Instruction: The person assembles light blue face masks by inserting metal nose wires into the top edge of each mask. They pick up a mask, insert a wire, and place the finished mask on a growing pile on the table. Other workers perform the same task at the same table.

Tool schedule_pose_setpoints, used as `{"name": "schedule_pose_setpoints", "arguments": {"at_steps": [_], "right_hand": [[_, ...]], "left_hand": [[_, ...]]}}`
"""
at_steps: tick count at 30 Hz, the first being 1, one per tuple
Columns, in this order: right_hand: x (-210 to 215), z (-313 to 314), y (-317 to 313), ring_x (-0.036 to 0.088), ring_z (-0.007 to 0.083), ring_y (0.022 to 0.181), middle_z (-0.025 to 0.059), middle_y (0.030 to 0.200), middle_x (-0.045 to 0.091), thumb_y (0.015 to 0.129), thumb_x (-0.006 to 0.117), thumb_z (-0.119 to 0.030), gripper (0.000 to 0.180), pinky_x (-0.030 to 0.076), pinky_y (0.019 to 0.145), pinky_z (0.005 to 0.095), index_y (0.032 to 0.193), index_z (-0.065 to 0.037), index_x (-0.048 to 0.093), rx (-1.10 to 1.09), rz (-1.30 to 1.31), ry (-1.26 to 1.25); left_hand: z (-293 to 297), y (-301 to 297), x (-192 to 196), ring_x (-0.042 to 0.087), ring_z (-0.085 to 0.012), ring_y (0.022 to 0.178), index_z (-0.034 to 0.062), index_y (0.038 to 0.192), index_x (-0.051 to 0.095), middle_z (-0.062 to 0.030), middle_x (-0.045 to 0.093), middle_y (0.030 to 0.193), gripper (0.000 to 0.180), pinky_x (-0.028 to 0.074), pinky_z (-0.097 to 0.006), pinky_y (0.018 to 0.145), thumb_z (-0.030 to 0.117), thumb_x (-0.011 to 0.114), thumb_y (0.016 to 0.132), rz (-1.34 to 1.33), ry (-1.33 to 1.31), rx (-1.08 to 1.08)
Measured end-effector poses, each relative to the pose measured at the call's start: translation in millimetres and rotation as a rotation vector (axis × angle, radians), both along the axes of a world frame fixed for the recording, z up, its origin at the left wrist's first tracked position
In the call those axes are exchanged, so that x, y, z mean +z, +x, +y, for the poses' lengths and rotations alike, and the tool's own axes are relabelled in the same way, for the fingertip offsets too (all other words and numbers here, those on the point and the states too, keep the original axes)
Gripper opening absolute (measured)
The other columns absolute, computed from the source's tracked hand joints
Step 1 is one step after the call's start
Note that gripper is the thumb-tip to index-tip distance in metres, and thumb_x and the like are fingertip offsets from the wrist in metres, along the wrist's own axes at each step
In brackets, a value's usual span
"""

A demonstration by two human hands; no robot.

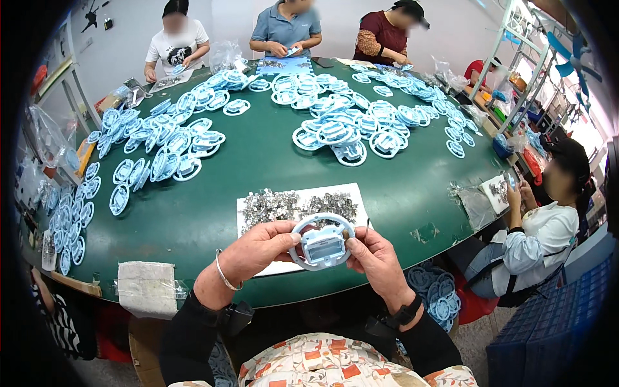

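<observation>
We held the blue-and-white ring part between left hand and right hand, both closed on it, over the sheet of metal clips; fitting looked underway, needing a steady press.

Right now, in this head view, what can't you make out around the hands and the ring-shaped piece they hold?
- Head view: rear of the white and blue ring-shaped part faces away.
- Left hand and right hand: fingertips behind the part are hidden by it.
- Small metal pieces on the white sheet: too small to tell their shape.
- Thin dark tool by the right hand: too thin to identify.
</observation>
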State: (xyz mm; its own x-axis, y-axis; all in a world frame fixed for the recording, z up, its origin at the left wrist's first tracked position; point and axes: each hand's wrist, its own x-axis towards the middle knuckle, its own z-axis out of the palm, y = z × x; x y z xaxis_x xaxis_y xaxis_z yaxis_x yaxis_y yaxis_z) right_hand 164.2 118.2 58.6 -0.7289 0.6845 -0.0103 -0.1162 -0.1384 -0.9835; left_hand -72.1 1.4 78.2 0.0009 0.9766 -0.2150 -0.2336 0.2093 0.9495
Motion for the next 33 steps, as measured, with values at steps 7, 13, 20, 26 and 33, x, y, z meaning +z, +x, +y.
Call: {"name": "schedule_pose_setpoints", "arguments": {"at_steps": [7,13,20,26,33], "right_hand": [[6,1,13,0.055,0.0053,0.076,0.0003,0.084,0.066,0.101,0.065,-0.015,0.020,0.047,0.067,0.0235,0.111,0.002,0.070,0.281,-0.308,0.344],[8,17,-10,0.063,0.0139,0.071,0.0102,0.088,0.071,0.093,0.073,-0.013,0.020,0.052,0.066,0.0279,0.107,0.002,0.072,0.081,-0.437,0.688],[-17,21,-81,0.066,0.0225,0.070,0.0099,0.083,0.065,0.088,0.075,-0.009,0.013,0.053,0.064,0.0323,0.098,-0.001,0.071,0.113,-0.382,0.987],[-30,21,-124,0.067,0.0302,0.072,0.0102,0.079,0.065,0.086,0.075,-0.016,0.013,0.055,0.065,0.0410,0.091,-0.005,0.071,0.118,-0.516,1.252],[-20,32,-109,0.068,0.0326,0.076,0.0112,0.082,0.067,0.087,0.069,-0.018,0.012,0.055,0.068,0.0432,0.089,-0.006,0.070,0.228,-0.588,1.091]], "left_hand": [[-13,41,-31,0.063,-0.0089,0.101,-0.0009,0.135,0.062,-0.0058,0.070,0.116,0.037,0.053,-0.027,0.089,0.019,0.061,0.104,0.075,0.097,-0.037],[-32,62,-71,0.065,-0.0077,0.092,-0.0015,0.121,0.066,-0.0070,0.073,0.105,0.028,0.054,-0.026,0.082,0.017,0.058,0.103,0.089,0.002,0.174],[-35,59,-80,0.066,-0.0076,0.082,-0.0022,0.113,0.068,-0.0071,0.075,0.094,0.024,0.054,-0.026,0.073,0.013,0.057,0.098,0.059,-0.005,0.267],[-38,56,-86,0.067,-0.0079,0.081,-0.0022,0.111,0.068,-0.0077,0.075,0.093,0.022,0.055,-0.027,0.073,0.012,0.058,0.098,0.035,0.020,0.264],[-39,55,-83,0.065,-0.0063,0.082,-0.0019,0.112,0.068,-0.0055,0.074,0.093,0.024,0.054,-0.025,0.073,0.016,0.055,0.103,-0.039,0.021,0.287]]}}
